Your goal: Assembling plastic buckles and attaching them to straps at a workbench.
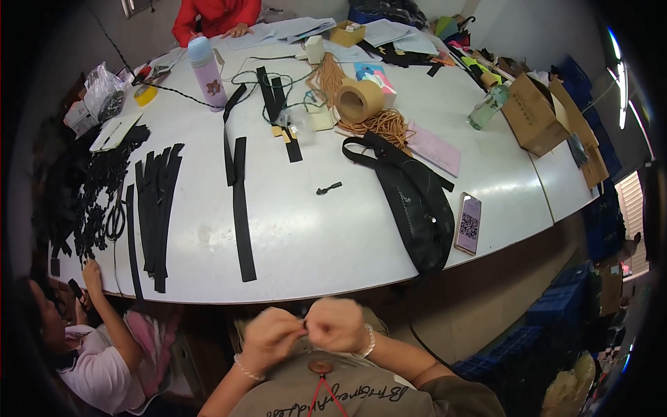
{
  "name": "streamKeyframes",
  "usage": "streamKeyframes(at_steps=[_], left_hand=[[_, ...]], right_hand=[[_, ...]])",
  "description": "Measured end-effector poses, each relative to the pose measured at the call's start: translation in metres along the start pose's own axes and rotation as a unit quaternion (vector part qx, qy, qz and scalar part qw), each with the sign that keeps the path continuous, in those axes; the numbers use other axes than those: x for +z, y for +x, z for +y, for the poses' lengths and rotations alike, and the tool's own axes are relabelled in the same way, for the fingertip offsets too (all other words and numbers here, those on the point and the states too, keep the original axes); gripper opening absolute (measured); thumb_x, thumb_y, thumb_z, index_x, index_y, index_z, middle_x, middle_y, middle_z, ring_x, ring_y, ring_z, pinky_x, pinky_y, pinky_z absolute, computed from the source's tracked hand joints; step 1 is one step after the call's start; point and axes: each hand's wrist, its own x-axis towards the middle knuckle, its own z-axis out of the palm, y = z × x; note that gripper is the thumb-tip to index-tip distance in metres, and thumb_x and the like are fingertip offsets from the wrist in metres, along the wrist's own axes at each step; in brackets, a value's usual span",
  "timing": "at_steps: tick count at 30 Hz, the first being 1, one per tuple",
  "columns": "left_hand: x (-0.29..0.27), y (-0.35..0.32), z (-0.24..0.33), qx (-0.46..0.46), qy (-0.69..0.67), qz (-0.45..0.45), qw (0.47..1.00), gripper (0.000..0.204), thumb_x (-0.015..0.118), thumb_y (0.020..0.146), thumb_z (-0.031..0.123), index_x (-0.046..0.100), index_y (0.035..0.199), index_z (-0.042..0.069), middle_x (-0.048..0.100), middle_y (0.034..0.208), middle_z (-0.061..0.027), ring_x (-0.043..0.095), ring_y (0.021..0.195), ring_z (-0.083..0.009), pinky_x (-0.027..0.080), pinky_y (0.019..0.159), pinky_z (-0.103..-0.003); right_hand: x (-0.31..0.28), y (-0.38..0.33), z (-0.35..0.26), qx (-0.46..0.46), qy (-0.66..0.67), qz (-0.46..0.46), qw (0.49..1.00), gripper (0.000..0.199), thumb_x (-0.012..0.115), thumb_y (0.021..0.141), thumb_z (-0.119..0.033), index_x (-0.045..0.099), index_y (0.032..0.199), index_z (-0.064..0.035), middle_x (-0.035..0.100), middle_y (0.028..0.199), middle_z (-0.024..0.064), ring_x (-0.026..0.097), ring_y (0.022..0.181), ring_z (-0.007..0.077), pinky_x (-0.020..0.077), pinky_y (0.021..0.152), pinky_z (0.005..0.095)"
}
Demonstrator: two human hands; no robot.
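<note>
Both fists meet in front of my chest, just off the table's near edge. My left hand (269, 339) has its fingers pinched together. Pressed up against it is my right hand (336, 325), curled closed and slightly blurred. A small dark bit shows between the fingertips, too hidden to name. Beyond my hands, a small black knotted strip piece (328, 188) lies alone on the white table (306, 243). To its left is a long black strap (242, 208); to its right, a black bag (417, 208) overhangs the edge slightly.
A phone (468, 222) lies right of the bag. Several black strips (156, 215), scissors (115, 222) and a black heap (90, 194) fill the left side, where a co-worker (97, 361) sits. Farther back are a bottle (206, 76), tan cord (379, 128), a tape roll (359, 101) and a carton (533, 115).
</note>
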Motion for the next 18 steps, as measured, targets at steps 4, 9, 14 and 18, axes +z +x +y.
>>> streamKeyframes(at_steps=[4, 9, 14, 18], left_hand=[[0.015, -0.014, -0.001, 0.040, 0.019, -0.011, 0.999, 0.016, 0.075, 0.068, -0.003, 0.066, 0.079, 0.003, 0.063, 0.077, -0.0098, 0.061, 0.069, -0.0251, 0.049, 0.061, -0.031], [0.005, 0.013, 0.011, -0.053, -0.052, 0.029, 0.997, 0.014, 0.073, 0.072, -0.002, 0.067, 0.085, 0.001, 0.067, 0.081, -0.0110, 0.064, 0.073, -0.0225, 0.050, 0.066, -0.029], [0.008, 0.005, 0.001, -0.186, -0.219, 0.127, 0.949, 0.008, 0.071, 0.080, -0.002, 0.067, 0.087, -0.003, 0.068, 0.087, -0.0070, 0.062, 0.074, -0.0091, 0.050, 0.065, -0.022], [0.003, 0.002, -0.002, -0.247, -0.268, 0.129, 0.922, 0.007, 0.069, 0.084, 0.001, 0.065, 0.088, -0.003, 0.065, 0.084, -0.0030, 0.059, 0.074, -0.0056, 0.048, 0.064, -0.020]], right_hand=[[0.009, 0.013, -0.005, 0.152, 0.068, -0.006, 0.986, 0.006, 0.061, 0.073, 0.005, 0.060, 0.074, -0.0006, 0.056, 0.068, 0.0084, 0.052, 0.054, 0.0150, 0.0423, 0.050, 0.0247], [-0.006, 0.025, -0.006, 0.167, 0.094, 0.017, 0.981, 0.004, 0.058, 0.082, 0.004, 0.060, 0.084, 0.0011, 0.059, 0.078, 0.0052, 0.054, 0.062, 0.0088, 0.0443, 0.054, 0.0222], [-0.010, 0.023, -0.004, 0.303, 0.225, -0.033, 0.926, 0.016, 0.059, 0.085, 0.002, 0.057, 0.101, 0.0019, 0.060, 0.091, 0.0044, 0.056, 0.075, 0.0076, 0.0470, 0.067, 0.0217], [-0.006, 0.014, -0.006, 0.283, 0.132, -0.087, 0.946, 0.011, 0.065, 0.083, -0.001, 0.061, 0.093, 0.0020, 0.063, 0.085, 0.0064, 0.060, 0.074, 0.0103, 0.0493, 0.067, 0.0239]])
